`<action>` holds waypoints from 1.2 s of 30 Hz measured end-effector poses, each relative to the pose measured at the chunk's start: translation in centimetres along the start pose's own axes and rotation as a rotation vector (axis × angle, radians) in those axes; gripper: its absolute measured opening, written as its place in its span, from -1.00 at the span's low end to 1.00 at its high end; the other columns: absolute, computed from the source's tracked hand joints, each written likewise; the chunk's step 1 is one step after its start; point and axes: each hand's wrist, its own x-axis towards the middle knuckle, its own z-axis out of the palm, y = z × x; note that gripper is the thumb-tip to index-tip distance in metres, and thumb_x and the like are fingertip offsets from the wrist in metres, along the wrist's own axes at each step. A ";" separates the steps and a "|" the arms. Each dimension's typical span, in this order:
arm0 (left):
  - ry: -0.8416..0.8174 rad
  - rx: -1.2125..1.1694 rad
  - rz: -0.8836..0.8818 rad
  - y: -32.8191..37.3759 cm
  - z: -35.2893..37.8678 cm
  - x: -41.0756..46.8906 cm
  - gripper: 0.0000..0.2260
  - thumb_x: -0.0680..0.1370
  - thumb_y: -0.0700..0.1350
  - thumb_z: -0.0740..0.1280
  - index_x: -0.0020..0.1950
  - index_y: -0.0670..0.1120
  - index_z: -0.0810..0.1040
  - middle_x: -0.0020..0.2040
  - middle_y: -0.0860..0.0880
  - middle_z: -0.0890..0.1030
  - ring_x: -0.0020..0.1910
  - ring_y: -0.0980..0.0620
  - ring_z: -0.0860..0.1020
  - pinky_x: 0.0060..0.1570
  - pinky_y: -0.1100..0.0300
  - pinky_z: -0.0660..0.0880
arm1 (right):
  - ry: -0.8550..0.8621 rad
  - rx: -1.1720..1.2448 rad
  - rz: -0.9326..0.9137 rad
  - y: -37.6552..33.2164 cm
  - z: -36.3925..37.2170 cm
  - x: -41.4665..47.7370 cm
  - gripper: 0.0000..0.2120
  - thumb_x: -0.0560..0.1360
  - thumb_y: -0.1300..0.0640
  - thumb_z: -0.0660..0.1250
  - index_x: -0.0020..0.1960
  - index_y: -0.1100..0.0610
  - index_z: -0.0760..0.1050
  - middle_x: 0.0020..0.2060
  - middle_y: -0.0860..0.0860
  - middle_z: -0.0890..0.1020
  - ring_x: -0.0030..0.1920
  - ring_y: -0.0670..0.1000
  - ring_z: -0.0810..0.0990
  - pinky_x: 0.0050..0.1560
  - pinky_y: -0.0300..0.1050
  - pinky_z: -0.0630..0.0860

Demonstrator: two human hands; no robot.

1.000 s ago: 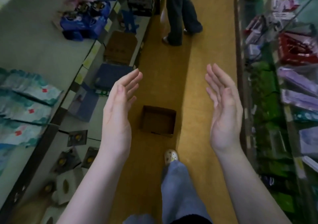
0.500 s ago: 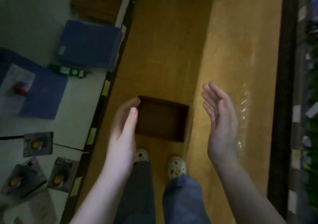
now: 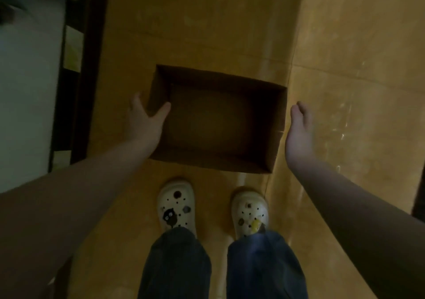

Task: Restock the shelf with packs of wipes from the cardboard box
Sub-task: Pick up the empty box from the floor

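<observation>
Straight down, between the two hands: one cardboard box (image 3: 218, 124), open-topped, standing on the yellow floor (image 3: 207, 23), bare brown bottom on show. Four plain brown walls, any print on them lost in the dim light.

Left hand (image 3: 145, 124): straddles the box's left wall, thumb inside, fingers outside, spread in a wide V over the rim. Apart, not clamped; whether thumb or fingers press the cardboard, cannot tell.

Right hand (image 3: 299, 135): hangs just beside the box's right wall, palm turned toward it, fingers straight and close together, holding nothing. Touching the wall or just off it, cannot tell.

Nearer the body than both hands, past the box's near wall: two pale clogs, toes pointing at the box. Left clog (image 3: 176, 204), on the left hand's side, wears one dark cat-like charm among a few smaller ones. Right clog (image 3: 249, 213), on the right hand's side, wears one yellow charm and a few dark ones. Any brand mark on either, too small to make out. Covering both heels: two dark blue trouser legs (image 3: 174, 264).

Outward from the left hand, well apart from it: one white shelf (image 3: 23, 92) with a dark front edge. On that edge, one pale yellowish tag (image 3: 72, 46), writing blurred past reading.
</observation>
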 end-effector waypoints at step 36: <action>0.302 -0.305 0.250 35.0 -24.8 -31.2 -0.47 0.53 0.02 0.32 0.45 -0.04 0.23 0.33 -0.08 0.42 0.21 -0.10 0.43 0.23 -0.02 0.38 | -0.068 -0.089 -0.600 -42.8 -17.5 -24.4 -0.57 0.56 0.12 0.23 0.41 0.01 0.25 0.36 -0.01 0.40 0.36 0.00 0.37 0.35 -0.10 0.32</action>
